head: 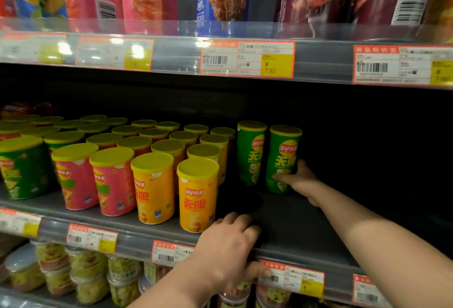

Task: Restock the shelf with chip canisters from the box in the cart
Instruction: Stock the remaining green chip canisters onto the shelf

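Two green chip canisters stand upright side by side deep on the middle shelf (289, 224). My right hand (297, 180) reaches far in and grips the right green canister (284, 153) low on its side. The left green canister (251, 151) stands free beside it. My left hand (228, 244) rests on the shelf's front edge, its fingers curled over the lip and its thumb against the price rail. Rows of short yellow-lidded canisters fill the shelf's left half, orange ones (197, 195) nearest, then pink (111, 182) and green. The cart and box are out of view.
The shelf's right half behind and beside the green canisters is dark bare board. The upper shelf (176, 50) carries tall canisters and price tags. Clear-lidded snack cups (90, 276) sit on the shelf below.
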